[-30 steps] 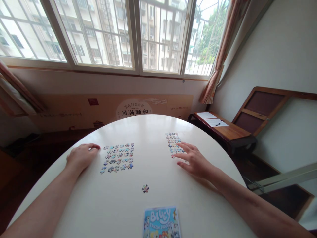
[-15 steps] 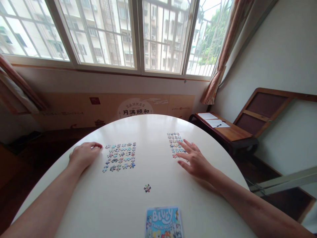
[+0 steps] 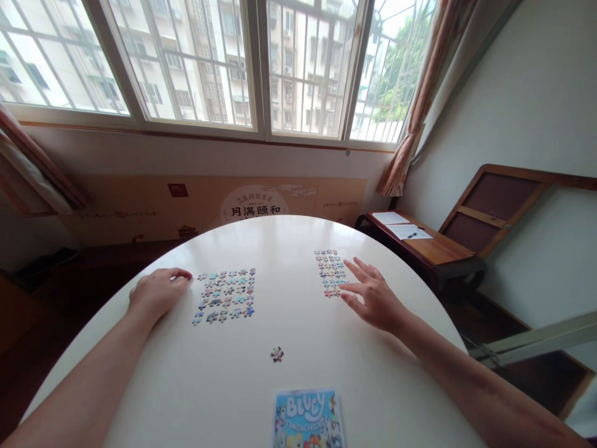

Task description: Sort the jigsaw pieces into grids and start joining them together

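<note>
My left hand (image 3: pixel 156 292) rests on the white table, its index finger reaching toward a left group of jigsaw pieces (image 3: pixel 227 290). Its fingers are loosely bent and apart, with nothing visible in them. These pieces lie in rough, separate rows. My right hand (image 3: pixel 375 298) is open with fingers spread, at the right edge of a tighter group of jigsaw pieces (image 3: pixel 329 272). Its fingertips hide part of that group's lower right edge. A small cluster of jigsaw pieces (image 3: pixel 277 354) lies between my forearms. Nearer me is a blue Bluey picture (image 3: pixel 306 423), cut off by the frame.
The round white table (image 3: pixel 209 386) stands before a long printed cardboard panel (image 3: pixel 107 193) under barred windows. To the right, a wooden bench (image 3: pixel 443 246) holds papers (image 3: pixel 409 231) and a pen. Curtains (image 3: pixel 405 152) hang beside the windows.
My right hand has moved slightly right, away from the right-hand group, uncovering more of its pieces. My left hand stays in place.
</note>
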Available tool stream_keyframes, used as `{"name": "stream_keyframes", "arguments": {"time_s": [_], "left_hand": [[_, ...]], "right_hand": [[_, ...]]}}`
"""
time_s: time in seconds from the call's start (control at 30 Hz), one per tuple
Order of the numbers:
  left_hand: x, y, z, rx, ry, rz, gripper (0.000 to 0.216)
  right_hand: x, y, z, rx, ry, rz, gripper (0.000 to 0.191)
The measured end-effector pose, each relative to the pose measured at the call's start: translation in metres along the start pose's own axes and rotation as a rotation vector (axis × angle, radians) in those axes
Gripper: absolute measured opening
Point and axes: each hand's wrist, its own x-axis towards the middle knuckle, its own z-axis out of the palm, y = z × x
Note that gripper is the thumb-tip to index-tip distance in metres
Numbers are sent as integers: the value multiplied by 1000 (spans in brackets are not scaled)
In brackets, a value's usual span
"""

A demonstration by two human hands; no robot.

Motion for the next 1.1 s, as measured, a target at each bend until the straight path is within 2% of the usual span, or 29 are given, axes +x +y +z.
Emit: {"name": "stream_keyframes", "arguments": {"time_s": [0.1, 0.27, 0.43, 0.63, 0.77, 1.1], "left_hand": [[0, -1, 1, 8, 8, 3, 40], [1, -3, 3, 9, 12, -1, 40], [2, -2, 3, 0, 17, -1, 39], [2, -1, 2, -2, 4, -7, 39], [3, -2, 3, 4, -1, -18, 40], [5, -5, 6, 7, 11, -10, 39]], "right_hand": [[0, 12, -6, 2, 23, 53, 21], [0, 20, -13, 52, -163, 120, 12], [0, 12, -17, 85, -217, 114, 12], [1, 16, -9, 156, -206, 32, 19], [2, 16, -1, 156, -164, 60, 22], [4, 12, 5, 78, -94, 111, 14]]}}
